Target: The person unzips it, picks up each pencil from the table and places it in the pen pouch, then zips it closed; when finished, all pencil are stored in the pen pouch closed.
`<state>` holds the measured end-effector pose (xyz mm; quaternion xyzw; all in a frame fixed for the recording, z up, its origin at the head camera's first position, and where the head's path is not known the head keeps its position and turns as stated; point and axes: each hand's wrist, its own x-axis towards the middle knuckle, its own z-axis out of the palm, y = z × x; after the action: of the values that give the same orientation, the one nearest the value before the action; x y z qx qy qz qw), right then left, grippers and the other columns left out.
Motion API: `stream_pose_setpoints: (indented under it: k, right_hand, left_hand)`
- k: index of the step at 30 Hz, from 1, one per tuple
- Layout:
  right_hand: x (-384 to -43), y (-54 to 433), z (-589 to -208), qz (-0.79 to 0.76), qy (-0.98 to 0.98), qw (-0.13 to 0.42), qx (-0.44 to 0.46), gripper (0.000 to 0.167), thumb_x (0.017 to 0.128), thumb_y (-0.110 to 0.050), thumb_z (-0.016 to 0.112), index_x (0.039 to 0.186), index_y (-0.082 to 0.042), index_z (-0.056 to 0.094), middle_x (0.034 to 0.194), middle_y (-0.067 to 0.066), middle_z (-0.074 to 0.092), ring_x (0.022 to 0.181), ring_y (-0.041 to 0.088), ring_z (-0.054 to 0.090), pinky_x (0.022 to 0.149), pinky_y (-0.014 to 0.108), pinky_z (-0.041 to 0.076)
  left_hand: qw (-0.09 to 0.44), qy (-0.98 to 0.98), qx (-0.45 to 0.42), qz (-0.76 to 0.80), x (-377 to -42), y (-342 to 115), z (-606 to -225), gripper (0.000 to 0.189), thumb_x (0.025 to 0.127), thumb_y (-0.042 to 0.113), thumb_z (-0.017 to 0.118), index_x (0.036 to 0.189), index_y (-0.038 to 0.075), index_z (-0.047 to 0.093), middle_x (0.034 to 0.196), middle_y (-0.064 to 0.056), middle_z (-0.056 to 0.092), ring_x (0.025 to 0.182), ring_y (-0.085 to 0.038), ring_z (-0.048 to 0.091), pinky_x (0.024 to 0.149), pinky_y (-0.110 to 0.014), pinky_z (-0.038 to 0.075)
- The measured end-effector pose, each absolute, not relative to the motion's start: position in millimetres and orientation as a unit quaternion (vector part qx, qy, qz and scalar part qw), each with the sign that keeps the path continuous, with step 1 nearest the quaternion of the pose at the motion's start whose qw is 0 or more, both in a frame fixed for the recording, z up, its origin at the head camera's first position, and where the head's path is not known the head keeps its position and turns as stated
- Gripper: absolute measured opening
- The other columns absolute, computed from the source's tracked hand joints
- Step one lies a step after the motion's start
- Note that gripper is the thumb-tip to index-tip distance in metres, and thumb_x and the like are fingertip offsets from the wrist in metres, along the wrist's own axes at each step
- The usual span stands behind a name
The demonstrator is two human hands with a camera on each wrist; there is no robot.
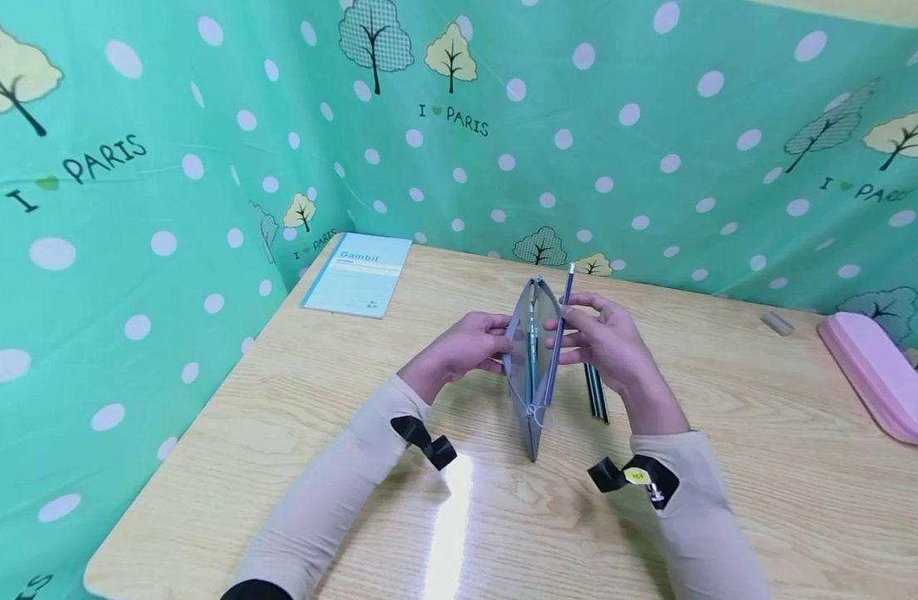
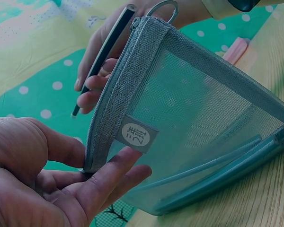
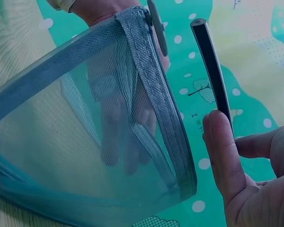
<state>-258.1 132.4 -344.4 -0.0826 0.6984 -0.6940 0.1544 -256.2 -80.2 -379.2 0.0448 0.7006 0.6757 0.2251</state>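
Note:
A grey mesh zip pouch (image 1: pixel 524 417) stands on edge on the table, its zipped mouth spread open upward. My left hand (image 1: pixel 466 343) holds the pouch's left side near the mouth, thumb on one face and fingers by the small white label (image 2: pixel 135 135). Inside the mesh lie green pencils (image 1: pixel 532 354). Between thumb and fingers my right hand (image 1: pixel 611 337) pinches a dark blue pencil (image 1: pixel 556 362), upright and slightly slanted, beside the mouth's right edge and outside the pouch. Partly under the right hand, more dark pencils (image 1: pixel 597 396) lie on the table.
A pale blue notebook (image 1: pixel 360 275) lies at the back left of the wooden table (image 1: pixel 279 417). Toward the right are a grey eraser (image 1: pixel 777 323) and a pink pencil case (image 1: pixel 882 375). A green polka-dot curtain (image 1: pixel 624 158) hangs along the back and left.

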Motion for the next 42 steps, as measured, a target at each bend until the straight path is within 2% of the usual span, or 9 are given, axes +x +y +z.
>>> stream_pose_setpoints:
  k: [10,17,22,29,32,37,42]
  right_hand:
    - [-260,123,-344,-0.703,0.691,0.142,-0.085,0.041,0.108,-0.011,0.049,0.142,0.010,0.036,0.088,0.000,0.076,0.072,0.012,0.074,0.062,0.023,0.065]
    - [-259,121,-344,-0.702,0.697,0.127,-0.069,0.033,0.108,-0.010,0.050,0.136,0.005,0.041,0.086,0.000,0.076,0.070,0.010,0.074,0.061,0.023,0.065]
    - [-260,117,-343,-0.698,0.702,0.119,-0.074,0.041,0.108,-0.010,0.050,0.142,0.010,0.037,0.084,-0.003,0.075,0.069,0.010,0.073,0.060,0.023,0.064]
    - [-261,115,-346,-0.684,0.721,0.091,-0.061,0.036,0.107,-0.010,0.052,0.139,0.004,0.043,0.083,-0.006,0.076,0.069,0.012,0.074,0.063,0.027,0.066]
    - [-260,114,-347,-0.678,0.728,0.080,-0.061,0.040,0.107,-0.010,0.053,0.141,0.007,0.042,0.083,-0.006,0.075,0.068,0.013,0.074,0.063,0.028,0.066]
    - [-258,114,-348,-0.656,0.749,0.065,-0.065,0.041,0.106,-0.010,0.055,0.142,0.007,0.043,0.092,0.003,0.077,0.070,0.015,0.075,0.063,0.030,0.067]
    - [-257,114,-348,-0.641,0.763,0.060,-0.065,0.038,0.106,-0.010,0.055,0.140,0.005,0.046,0.097,0.011,0.077,0.071,0.016,0.076,0.064,0.032,0.067]
  left_hand:
    - [0.221,0.709,0.041,0.669,-255,-80,-381,0.051,0.103,-0.005,0.049,0.153,-0.005,0.041,0.143,-0.025,0.060,0.115,-0.038,0.069,0.091,-0.040,0.064]
    - [0.219,0.711,0.048,0.666,-254,-82,-382,0.048,0.105,-0.002,0.048,0.153,-0.004,0.044,0.140,-0.025,0.062,0.113,-0.036,0.070,0.090,-0.040,0.065]
    - [0.213,0.714,0.045,0.666,-254,-83,-381,0.047,0.105,0.000,0.049,0.152,-0.004,0.045,0.135,-0.025,0.064,0.112,-0.035,0.070,0.089,-0.039,0.065]
    - [0.214,0.718,0.047,0.661,-255,-82,-380,0.047,0.106,0.001,0.048,0.153,-0.003,0.045,0.136,-0.024,0.064,0.112,-0.033,0.070,0.090,-0.039,0.065]
    - [0.214,0.720,0.049,0.658,-255,-81,-379,0.047,0.106,0.001,0.048,0.152,-0.003,0.045,0.134,-0.025,0.065,0.109,-0.032,0.070,0.089,-0.038,0.065]
    - [0.215,0.719,0.054,0.658,-255,-81,-379,0.046,0.105,0.000,0.049,0.151,-0.004,0.047,0.131,-0.026,0.066,0.104,-0.030,0.072,0.088,-0.038,0.065]
    - [0.218,0.717,0.056,0.660,-257,-80,-379,0.046,0.105,0.000,0.049,0.151,-0.004,0.047,0.133,-0.026,0.065,0.108,-0.033,0.071,0.088,-0.038,0.065]
